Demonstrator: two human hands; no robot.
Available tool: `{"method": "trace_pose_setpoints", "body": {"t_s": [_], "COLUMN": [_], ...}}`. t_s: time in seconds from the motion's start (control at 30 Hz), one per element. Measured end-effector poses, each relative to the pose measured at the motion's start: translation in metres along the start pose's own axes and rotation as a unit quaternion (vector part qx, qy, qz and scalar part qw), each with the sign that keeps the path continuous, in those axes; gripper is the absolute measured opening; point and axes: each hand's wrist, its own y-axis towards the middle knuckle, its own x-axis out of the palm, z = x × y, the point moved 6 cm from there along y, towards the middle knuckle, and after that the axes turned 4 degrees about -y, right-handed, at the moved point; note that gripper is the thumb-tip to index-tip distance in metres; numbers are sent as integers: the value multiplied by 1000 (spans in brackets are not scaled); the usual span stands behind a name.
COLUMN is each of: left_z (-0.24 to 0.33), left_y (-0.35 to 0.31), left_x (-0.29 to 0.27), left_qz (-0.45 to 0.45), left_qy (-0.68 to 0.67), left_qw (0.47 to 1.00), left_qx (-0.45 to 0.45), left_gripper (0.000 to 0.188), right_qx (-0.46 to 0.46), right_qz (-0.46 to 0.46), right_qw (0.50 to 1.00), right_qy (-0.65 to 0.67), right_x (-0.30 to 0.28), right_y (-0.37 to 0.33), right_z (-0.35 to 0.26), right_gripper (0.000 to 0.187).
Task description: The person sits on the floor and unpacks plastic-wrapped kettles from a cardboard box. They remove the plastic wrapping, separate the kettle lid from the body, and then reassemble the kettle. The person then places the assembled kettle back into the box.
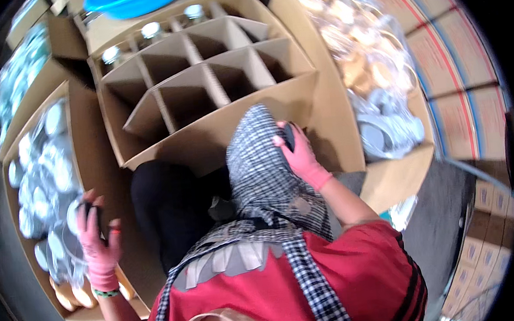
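Note:
My left hand [100,244], in a pink glove with dark patches at the fingers, is over the near right edge of a carton [112,219] at the left. Its fingers are apart, next to clear, rounded containers [59,239] packed in the carton; I see nothing held. My right hand [303,159], gloved in pink too, rests against my right knee under a black-and-white checked apron [256,154]. The thumb and fingers are parted around a dark area that looks like the glove's palm. In front stands a divided carton [216,112] with clear bottles [151,32] in its far row.
At the right, an open carton [392,167] holds plastic-wrapped cups [375,77]. A blue basin [133,1] sits beyond the divided carton. Another carton [66,39] with wrapped clear items is at the far left. Stacked cartons [437,59] line the right side.

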Motion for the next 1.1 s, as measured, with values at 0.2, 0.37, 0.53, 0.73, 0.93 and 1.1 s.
{"method": "trace_pose_setpoints", "body": {"t_s": [0.2, 0.37, 0.53, 0.73, 0.93, 1.1], "left_z": [99, 85, 91, 90, 85, 78], "left_y": [67, 49, 60, 64, 59, 82], "left_x": [136, 225, 240, 241, 216, 161], "left_qz": [-228, -293, -365, -338, -283, -151], "left_qy": [-100, -74, -82, -108, -133, -373], "left_qw": [939, 930, 905, 914, 930, 911], "left_qx": [237, 210, 203, 197, 194, 96], "left_gripper": [44, 40, 35, 35, 38, 32], "right_qx": [-7, 248, 296, 280, 52, -68], "right_qz": [223, 108, 158, 246, 316, 310], "right_qw": [943, 955, 898, 906, 947, 945], "right_qy": [-247, 120, 283, 199, 23, -74], "right_x": [-151, -181, -114, -187, -265, -235], "right_y": [50, 81, 95, 36, 28, 16], "right_z": [46, 155, 160, 114, -48, -199], "right_gripper": [39, 43, 37, 29, 23, 18]}}
